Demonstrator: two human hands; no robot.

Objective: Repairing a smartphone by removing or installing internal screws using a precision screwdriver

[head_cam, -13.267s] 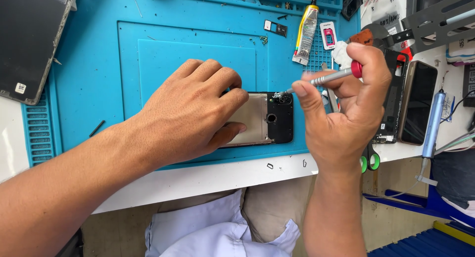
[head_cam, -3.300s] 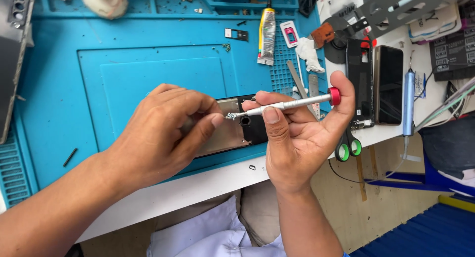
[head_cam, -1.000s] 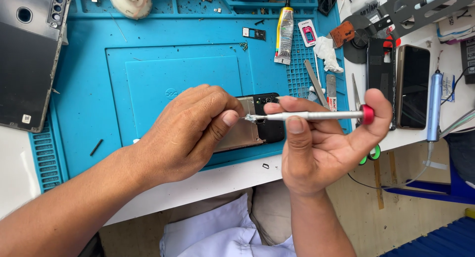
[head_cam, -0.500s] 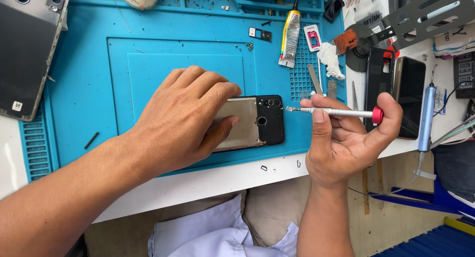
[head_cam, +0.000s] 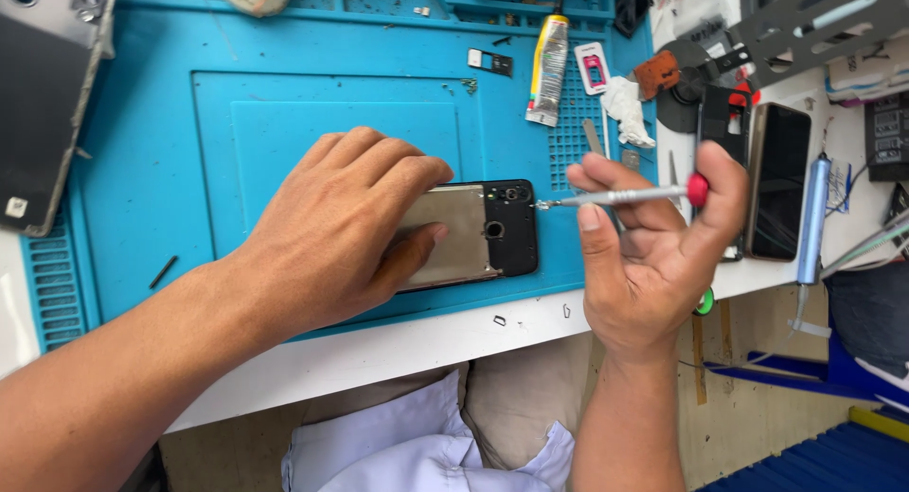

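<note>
Blue mat: L hand on phone, R hand w/ screwdriver.

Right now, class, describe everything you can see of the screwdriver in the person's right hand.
The screwdriver is slim, with a silvery metal-looking shaft and a red cap at its rear end. It lies almost level, its fine tip pointing left at the top right corner of the opened phone on the blue mat. The right hand pinches it between fingers and thumb; the left hand presses on the phone.
</note>
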